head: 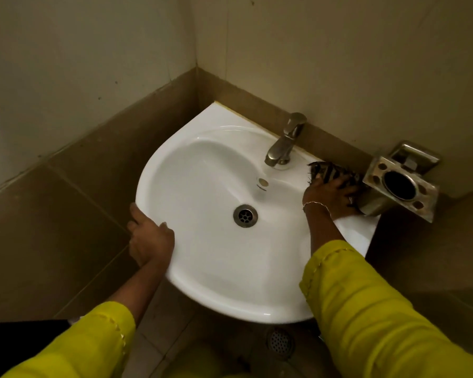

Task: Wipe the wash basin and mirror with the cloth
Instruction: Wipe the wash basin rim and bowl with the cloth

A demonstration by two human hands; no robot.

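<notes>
A white corner wash basin point(202, 257) fills the middle of the view, with a metal drain point(245, 215) in its bowl and a steel tap point(284, 143) at the back. My right hand point(329, 196) presses a dark striped cloth point(325, 170) onto the basin's back right ledge, just right of the tap. The fingers lie spread over the cloth. My left hand point(148, 238) grips the basin's left rim, thumb on top and fingers under the edge. No mirror is in view.
A steel toothbrush and soap holder point(402, 184) juts from the wall right beside my right hand. Beige and brown tiled walls meet in the corner behind the basin. A round floor drain point(280, 343) lies below the basin.
</notes>
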